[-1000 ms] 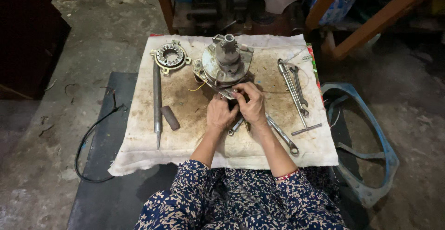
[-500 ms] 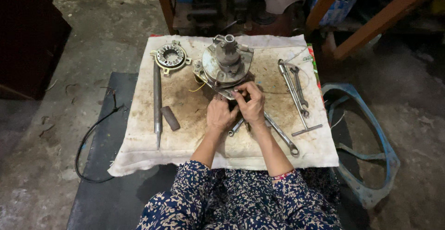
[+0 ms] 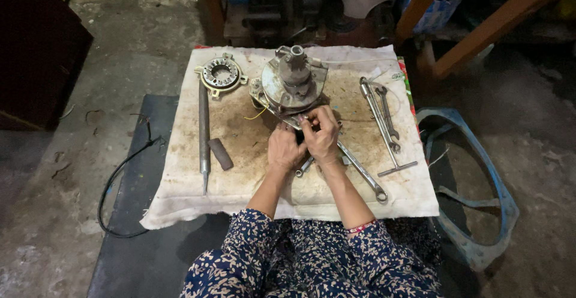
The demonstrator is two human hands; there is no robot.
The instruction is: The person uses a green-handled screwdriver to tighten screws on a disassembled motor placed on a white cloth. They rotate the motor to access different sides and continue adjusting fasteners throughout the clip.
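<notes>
Item: round grey motor housing, upright on a stained cloth, slightly above cloth centre, stub shaft on top. Yellow wire trails from its 8 o'clock edge.

Left hand: at the housing's 6 o'clock rim, fingers curled together near a small part there; whether they grip it cannot be told.

Right hand: touching the left, fingertips pinched on the same small part at the rim; the part itself is too small to identify.

Handling judgement: fine fingertip work at the rim goes best with the left hand steadying the housing, both wrists resting on the cloth, and the loose wire kept out of the pinch.

Outward:
- open-ended spanner, 4 o'clock of the hands, partly under them.
- two spanners and a T-handle tool, 3 o'clock.
- ring-shaped stator plate, 10 o'clock.
- long steel rod and short dark cylinder, 9 o'clock.
- black cable on the floor, far 9 o'clock.
- blue frame, far 4 o'clock.

Packages, labels, signs: a bluish wrapper at 1 o'clock under wooden legs; no readable label visible.
</notes>
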